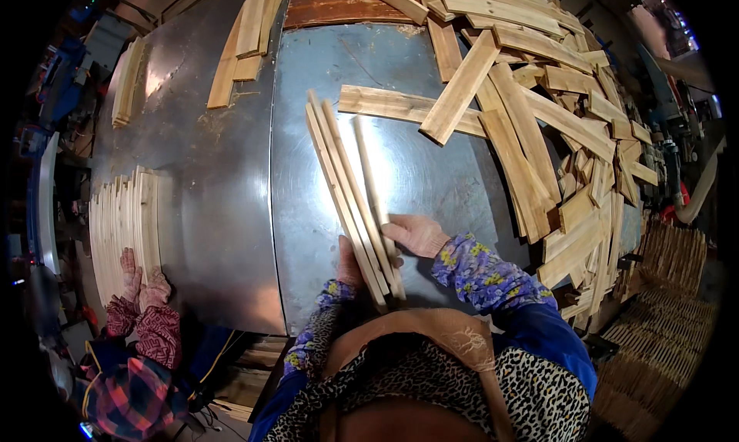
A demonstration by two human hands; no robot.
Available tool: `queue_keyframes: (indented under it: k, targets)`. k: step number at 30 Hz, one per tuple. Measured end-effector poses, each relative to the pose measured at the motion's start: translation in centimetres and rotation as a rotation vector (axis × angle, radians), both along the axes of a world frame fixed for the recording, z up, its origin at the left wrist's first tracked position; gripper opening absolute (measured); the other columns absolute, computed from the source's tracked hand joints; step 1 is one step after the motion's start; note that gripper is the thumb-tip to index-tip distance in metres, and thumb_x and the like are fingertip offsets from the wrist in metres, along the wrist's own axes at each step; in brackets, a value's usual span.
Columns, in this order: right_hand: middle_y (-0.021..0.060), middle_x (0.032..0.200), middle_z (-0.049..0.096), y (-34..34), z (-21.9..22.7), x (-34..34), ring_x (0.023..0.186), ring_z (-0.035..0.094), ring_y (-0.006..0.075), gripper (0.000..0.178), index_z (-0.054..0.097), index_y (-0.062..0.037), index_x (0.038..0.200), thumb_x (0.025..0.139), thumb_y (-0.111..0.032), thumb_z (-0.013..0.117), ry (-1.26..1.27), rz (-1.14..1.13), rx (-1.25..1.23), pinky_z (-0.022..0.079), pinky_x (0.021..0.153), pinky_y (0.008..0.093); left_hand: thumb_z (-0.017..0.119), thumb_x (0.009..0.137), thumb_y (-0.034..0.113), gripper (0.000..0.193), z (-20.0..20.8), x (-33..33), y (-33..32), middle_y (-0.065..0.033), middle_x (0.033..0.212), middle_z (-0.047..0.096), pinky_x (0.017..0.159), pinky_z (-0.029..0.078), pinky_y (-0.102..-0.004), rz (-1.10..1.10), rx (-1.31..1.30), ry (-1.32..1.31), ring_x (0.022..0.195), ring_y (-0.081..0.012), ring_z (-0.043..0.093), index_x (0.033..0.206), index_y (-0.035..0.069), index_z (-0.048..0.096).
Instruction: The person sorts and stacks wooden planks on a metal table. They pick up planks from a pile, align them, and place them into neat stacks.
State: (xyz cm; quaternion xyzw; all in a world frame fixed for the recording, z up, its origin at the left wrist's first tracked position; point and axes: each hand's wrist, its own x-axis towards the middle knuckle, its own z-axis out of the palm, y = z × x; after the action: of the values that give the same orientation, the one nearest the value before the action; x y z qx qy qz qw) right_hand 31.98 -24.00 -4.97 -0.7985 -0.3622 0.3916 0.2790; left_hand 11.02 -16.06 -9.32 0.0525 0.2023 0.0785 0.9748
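Several narrow wooden slats (343, 192) stand on edge, side by side, over the metal tabletop (308, 73) in front of me. My left hand (349, 262) is closed round them from the left, near their close ends. At their right, my right hand (416, 233) grips one more slat (367, 161), its thumb on top and its other fingers partly hidden. The far end of that slat leans a little apart from the others. Beyond them, one board (385, 101) lies flat on the metal, with a second board (462, 88) crossing over it.
A large jumbled heap of boards (531, 126) covers the right side. At left, a co-worker's hands (143, 280) rest on a row of upright slats (115, 219). More boards (246, 42) lie at the far left, beside a table seam (271, 173). Stacked wood (654, 326) stands lower right.
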Motion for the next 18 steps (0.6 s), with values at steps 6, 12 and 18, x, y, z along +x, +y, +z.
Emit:
queue_keyframes:
  k: [6,12,18]
  targets:
    - [0.0249,0.142,0.061,12.6,1.1,18.1,0.134,0.06,0.0456,0.077,0.056,-0.0044,0.142,0.085,-0.049,0.082,-0.783,-0.603,-0.243,0.055,0.108,0.0537,0.035,0.107,0.086,0.095,-4.3,0.2,2.7,-0.0201,0.143,0.07,0.101,0.062,-0.0552,-0.005,-0.01,0.422,0.121,-0.0387,0.071,0.156,0.008,0.058]
    - [0.0244,0.129,0.068,12.4,0.2,21.5,0.121,0.07,0.0439,0.065,0.056,-0.0043,0.142,0.086,-0.028,0.077,-0.62,-0.885,-0.123,0.06,0.101,0.0516,0.031,0.108,0.085,0.094,-1.5,0.4,6.2,-0.0153,0.149,0.067,0.114,0.055,-0.0492,-0.123,-0.033,0.615,0.133,-0.0345,0.064,0.159,0.011,0.057]
    - [0.0251,0.126,0.072,-1.6,3.9,8.1,0.102,0.075,0.0322,0.081,0.051,0.006,0.151,0.082,-0.021,0.081,1.0,-0.667,0.749,0.066,0.085,0.0422,0.042,0.106,0.083,0.089,-6.4,-2.5,7.2,-0.0154,0.129,0.077,0.096,0.064,-0.0465,-0.08,0.104,0.39,0.111,-0.0314,0.076,0.148,0.008,0.066]
